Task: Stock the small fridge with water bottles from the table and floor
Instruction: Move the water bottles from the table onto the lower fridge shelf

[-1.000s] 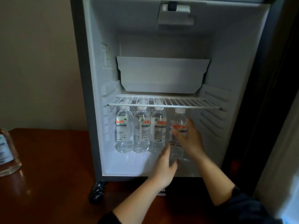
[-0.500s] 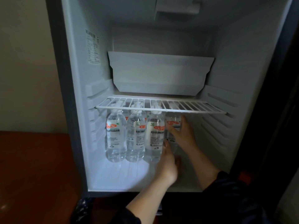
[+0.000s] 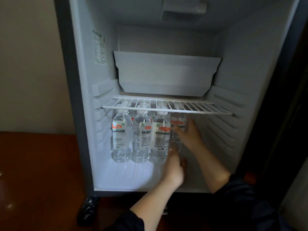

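three bottles [image 3: 121,139] already lined up under the shelf [image 3: 166,107], toward the left edge of the fridge [image 3: 250,64] floor. right hand [image 3: 190,135] has its fingers round a fourth bottle [image 3: 178,122] just beside them. left hand [image 3: 175,170] touches its base, grip hard to tell. no idea how many remain outside.

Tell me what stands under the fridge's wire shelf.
Four upright water bottles in a front row; the right hand grips the rightmost bottle, the left hand touches its base. More caps show behind; that row is mostly covered.
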`<state>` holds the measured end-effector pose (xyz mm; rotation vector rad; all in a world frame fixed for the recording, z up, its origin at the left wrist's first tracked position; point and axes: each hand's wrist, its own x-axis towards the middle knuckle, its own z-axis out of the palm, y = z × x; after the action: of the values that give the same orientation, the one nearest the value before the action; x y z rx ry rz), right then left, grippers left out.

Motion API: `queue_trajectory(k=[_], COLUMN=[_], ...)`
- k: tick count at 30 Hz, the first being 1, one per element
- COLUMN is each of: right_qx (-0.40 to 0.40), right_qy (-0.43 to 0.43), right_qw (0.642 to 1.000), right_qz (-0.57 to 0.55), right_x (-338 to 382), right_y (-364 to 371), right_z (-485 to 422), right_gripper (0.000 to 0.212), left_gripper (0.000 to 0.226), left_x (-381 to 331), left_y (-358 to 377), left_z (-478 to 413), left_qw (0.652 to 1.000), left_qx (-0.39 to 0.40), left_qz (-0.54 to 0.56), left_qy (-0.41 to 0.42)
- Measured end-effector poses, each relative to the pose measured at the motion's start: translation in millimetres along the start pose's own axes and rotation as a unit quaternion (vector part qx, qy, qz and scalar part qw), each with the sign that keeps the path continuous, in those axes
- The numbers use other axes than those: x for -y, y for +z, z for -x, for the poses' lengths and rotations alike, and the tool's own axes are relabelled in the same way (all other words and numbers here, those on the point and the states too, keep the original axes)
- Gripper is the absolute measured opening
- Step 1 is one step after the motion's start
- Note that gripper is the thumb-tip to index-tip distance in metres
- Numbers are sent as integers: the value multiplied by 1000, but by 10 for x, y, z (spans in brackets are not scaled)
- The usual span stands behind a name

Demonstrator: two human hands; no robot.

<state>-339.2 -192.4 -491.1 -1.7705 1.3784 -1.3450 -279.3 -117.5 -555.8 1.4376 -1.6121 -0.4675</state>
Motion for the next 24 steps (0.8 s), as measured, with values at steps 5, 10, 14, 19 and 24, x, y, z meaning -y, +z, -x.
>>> queue_trajectory(k=[5, 10, 14, 19, 24], right_qx=[-23, 101, 189, 328, 427], right_qy=[21, -9, -37, -30, -38], right_qw=[999, 993, 975, 939, 899], right_qz=[41, 55, 112, 97, 89], right_x=[114, 280, 496, 807, 1032], right_y=[-115, -144, -108, 94, 547], right_z=[271, 643, 964, 1384, 1730], right_gripper=[19, 15, 17, 5, 3], left_gripper=[38, 25, 22, 22, 24], left_x=[-144, -190, -26, 213, 448], left_y=[-213, -704, -1137, -1735, -2368], left_z=[286, 608, 887, 1333, 1782], left_qw=[999, 998, 994, 988, 979], left_qx=[18, 64, 99, 118, 128], left_qz=[45, 16, -8, -53, -103], left_qy=[-20, -16, -41, -82, -122])
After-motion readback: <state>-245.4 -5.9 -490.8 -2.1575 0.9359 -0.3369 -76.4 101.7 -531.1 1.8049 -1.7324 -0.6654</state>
